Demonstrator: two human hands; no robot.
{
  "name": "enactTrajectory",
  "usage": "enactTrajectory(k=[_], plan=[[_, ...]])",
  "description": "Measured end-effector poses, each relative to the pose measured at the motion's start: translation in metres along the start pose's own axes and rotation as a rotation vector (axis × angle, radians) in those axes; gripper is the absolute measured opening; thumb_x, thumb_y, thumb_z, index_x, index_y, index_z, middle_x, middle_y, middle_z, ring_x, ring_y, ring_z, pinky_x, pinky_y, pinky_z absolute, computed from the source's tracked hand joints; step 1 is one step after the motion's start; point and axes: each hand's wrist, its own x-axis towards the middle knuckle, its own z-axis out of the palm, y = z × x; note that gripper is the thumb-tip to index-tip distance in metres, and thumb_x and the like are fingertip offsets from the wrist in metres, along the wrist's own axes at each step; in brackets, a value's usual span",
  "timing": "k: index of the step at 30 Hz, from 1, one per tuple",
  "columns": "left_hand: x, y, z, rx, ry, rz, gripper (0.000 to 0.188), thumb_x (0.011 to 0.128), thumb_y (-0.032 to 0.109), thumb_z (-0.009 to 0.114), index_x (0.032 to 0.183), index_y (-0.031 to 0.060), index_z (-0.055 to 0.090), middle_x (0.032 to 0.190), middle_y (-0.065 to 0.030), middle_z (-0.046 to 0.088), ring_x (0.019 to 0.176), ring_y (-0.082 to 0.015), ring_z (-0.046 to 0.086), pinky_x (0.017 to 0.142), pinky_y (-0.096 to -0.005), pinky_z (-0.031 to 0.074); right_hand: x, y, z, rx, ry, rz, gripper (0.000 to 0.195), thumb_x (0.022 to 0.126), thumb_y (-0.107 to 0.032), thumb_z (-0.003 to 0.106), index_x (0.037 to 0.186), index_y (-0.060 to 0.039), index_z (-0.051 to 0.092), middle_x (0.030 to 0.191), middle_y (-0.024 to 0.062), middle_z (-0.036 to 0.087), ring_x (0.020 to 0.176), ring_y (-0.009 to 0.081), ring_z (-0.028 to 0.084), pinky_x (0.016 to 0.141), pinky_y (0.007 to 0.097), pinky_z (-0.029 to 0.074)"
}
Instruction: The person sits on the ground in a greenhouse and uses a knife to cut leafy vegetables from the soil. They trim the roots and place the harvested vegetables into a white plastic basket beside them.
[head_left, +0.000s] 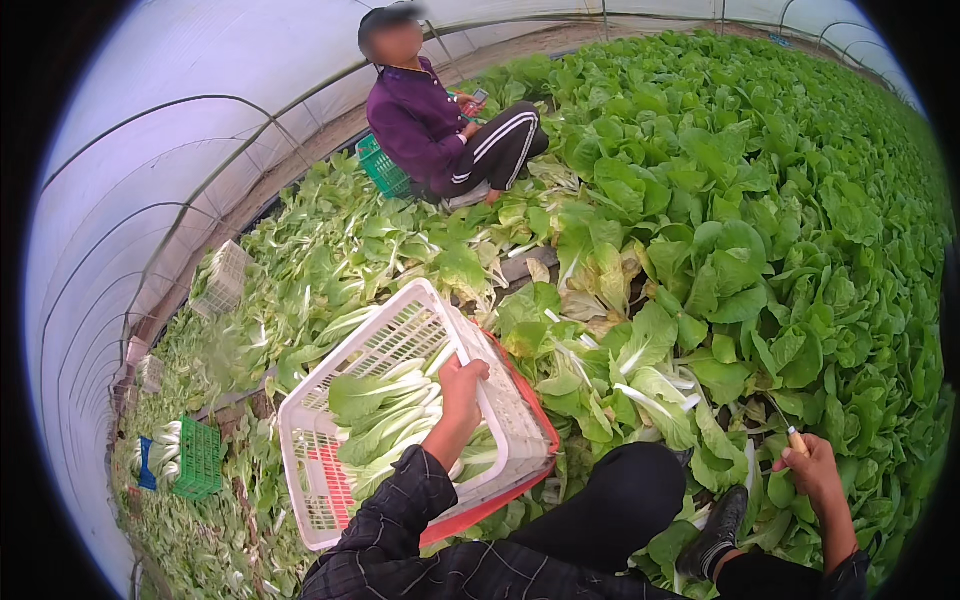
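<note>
My left hand grips the right rim of a white plastic crate, its fingers closed over the edge. The crate tilts towards me and holds a layer of cut leafy greens with white stalks. Red material lies along the crate's far right side and under it. On the right, my right hand is closed around the wooden handle of a small bladed tool; its thin metal blade points into the leaves. Loose leaves and cut white stalks lie between the crate and the standing greens.
A co-worker sits among the greens ahead, holding a small device, beside a green crate. Filled white and green crates stand at the left. Trimmed leaves cover the ground. The greenhouse's plastic wall curves along the left.
</note>
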Motion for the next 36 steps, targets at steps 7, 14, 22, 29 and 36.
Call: enactTrajectory(k=[7, 14, 22, 29, 36], plan=[[0.015, -0.053, 0.047, 0.078, 0.1, 0.188, 0.035, 0.077, 0.005, 0.057, 0.111, 0.0002, 0.064, 0.089, -0.0003, 0.063, 0.072, -0.0103, 0.056, 0.066, -0.0246, 0.045, 0.008, -0.016, 0.011, -0.08, -0.067, -0.007, 0.023, 0.084, -0.02, 0.068, 0.094, -0.001, 0.059, 0.073, 0.0068, 0.069, 0.055, 0.0073, 0.046, 0.051, 0.0252, 0.035], [0.012, -0.055, 0.053, 0.114, 0.111, 0.189, 0.03, 0.077, 0.008, 0.061, 0.105, -0.0002, 0.066, 0.082, -0.003, 0.065, 0.067, -0.0112, 0.057, 0.064, -0.0268, 0.047, -0.001, -0.002, 0.014, -0.145, -0.167, 0.026, 0.021, 0.081, -0.014, 0.074, 0.089, 0.0001, 0.06, 0.071, 0.0014, 0.059, 0.056, 0.0089, 0.054, 0.054, 0.026, 0.043], [0.022, -0.051, 0.041, 0.761, 0.369, 0.481, 0.026, 0.08, 0.015, 0.062, 0.102, 0.0015, 0.065, 0.087, -0.013, 0.065, 0.074, -0.03, 0.064, 0.072, -0.041, 0.05, -0.014, 0.005, 0.0, -0.019, -0.081, -0.033, 0.023, 0.08, -0.016, 0.075, 0.08, -0.0053, 0.055, 0.063, -0.002, 0.051, 0.046, 0.007, 0.044, 0.04, 0.0257, 0.034], [0.014, -0.019, 0.069, 1.39, 0.191, 0.544, 0.034, 0.074, 0.013, 0.07, 0.106, 0.0015, 0.071, 0.128, -0.0245, 0.047, 0.107, -0.0409, 0.055, 0.088, -0.0487, 0.05, -0.013, 0.034, -0.002, 0.162, -0.132, -0.023, 0.027, 0.089, -0.023, 0.071, 0.077, -0.0081, 0.052, 0.053, -0.003, 0.045, 0.036, 0.0077, 0.038, 0.034, 0.0253, 0.029], [0.019, -0.015, 0.077, 1.733, -0.026, 0.473, 0.05, 0.069, 0.032, 0.08, 0.102, -0.005, 0.07, 0.134, -0.0607, 0.016, 0.106, -0.0556, 0.049, 0.086, -0.0511, 0.051, -0.014, 0.039, 0.003, 0.25, -0.187, -0.006, 0.025, 0.09, -0.026, 0.07, 0.083, -0.0061, 0.056, 0.052, -0.0031, 0.044, 0.033, 0.0076, 0.037, 0.032, 0.0239, 0.029]])
